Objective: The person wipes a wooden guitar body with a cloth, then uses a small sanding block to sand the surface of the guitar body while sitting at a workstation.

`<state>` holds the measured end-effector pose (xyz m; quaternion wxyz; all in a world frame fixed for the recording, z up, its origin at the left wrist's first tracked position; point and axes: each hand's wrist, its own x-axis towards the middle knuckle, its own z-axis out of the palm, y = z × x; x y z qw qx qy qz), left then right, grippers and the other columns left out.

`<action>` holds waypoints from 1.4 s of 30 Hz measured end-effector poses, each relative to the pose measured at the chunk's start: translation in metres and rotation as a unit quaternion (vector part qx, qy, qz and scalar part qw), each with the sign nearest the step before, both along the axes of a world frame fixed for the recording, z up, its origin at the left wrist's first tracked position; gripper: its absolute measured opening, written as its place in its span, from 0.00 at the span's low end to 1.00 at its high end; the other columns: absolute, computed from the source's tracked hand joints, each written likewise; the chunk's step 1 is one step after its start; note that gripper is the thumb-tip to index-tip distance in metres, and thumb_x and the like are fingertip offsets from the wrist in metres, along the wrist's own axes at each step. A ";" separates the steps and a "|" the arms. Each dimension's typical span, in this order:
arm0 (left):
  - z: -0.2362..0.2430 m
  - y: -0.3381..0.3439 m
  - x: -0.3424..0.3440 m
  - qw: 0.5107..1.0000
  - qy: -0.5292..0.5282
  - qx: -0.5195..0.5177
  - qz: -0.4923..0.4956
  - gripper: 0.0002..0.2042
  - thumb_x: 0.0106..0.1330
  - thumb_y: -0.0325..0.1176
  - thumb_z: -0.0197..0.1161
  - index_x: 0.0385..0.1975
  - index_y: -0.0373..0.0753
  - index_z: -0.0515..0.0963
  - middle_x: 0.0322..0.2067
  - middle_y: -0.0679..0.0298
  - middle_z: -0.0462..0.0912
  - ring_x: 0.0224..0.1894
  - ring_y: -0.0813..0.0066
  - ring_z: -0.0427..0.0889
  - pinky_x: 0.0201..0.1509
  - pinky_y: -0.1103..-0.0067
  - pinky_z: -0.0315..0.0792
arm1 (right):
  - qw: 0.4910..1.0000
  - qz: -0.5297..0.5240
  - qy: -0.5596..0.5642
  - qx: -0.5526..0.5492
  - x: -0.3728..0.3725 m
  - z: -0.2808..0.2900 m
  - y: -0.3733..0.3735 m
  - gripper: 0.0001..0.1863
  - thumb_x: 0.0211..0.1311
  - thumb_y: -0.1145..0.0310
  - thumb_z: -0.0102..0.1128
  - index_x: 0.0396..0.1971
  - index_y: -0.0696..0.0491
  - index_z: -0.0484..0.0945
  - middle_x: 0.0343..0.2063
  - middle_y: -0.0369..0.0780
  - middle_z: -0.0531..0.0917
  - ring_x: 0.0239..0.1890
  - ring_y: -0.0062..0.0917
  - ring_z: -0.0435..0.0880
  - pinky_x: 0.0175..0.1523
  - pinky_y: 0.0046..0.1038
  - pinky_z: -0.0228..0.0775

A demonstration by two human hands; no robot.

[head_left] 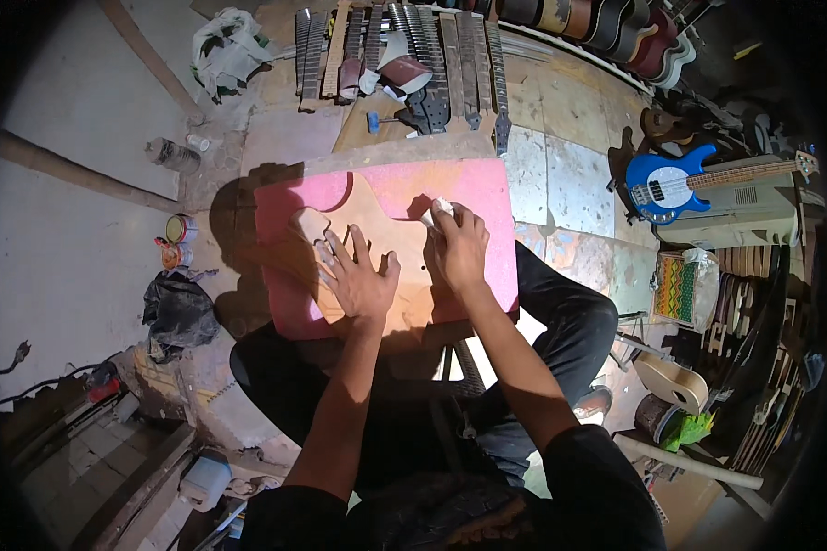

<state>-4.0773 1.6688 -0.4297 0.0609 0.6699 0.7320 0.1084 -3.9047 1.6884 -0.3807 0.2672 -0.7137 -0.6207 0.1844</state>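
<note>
An unfinished wooden guitar body (369,209) lies flat on a pink foam sheet (484,188) in front of me. My left hand (360,286) rests on the wood with its fingers spread, holding nothing. At the upper right edge of the body, my right hand (461,246) grips a small whitish folded piece (441,208) under its fingertips. It could be paper or cloth; the fingers cover most of it. A small dark hole shows in the wood near the right wrist.
Several guitar necks (450,73) lie beyond the foam. A blue electric bass (668,184) leans at right, above stacked wooden parts. Tins (180,228) and a black plastic bag (176,308) are at left. Guitar bodies (606,28) line the far right.
</note>
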 end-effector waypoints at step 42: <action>0.005 0.004 0.003 1.000 -0.008 0.002 0.009 0.41 0.61 0.56 0.59 0.73 0.47 0.57 0.72 0.41 0.52 0.75 0.38 0.46 0.74 0.44 0.41 | 0.997 -0.016 -0.075 0.015 0.000 0.010 -0.004 0.25 0.59 0.73 0.61 0.59 0.44 0.77 0.55 0.49 0.75 0.54 0.47 0.71 0.58 0.45 0.62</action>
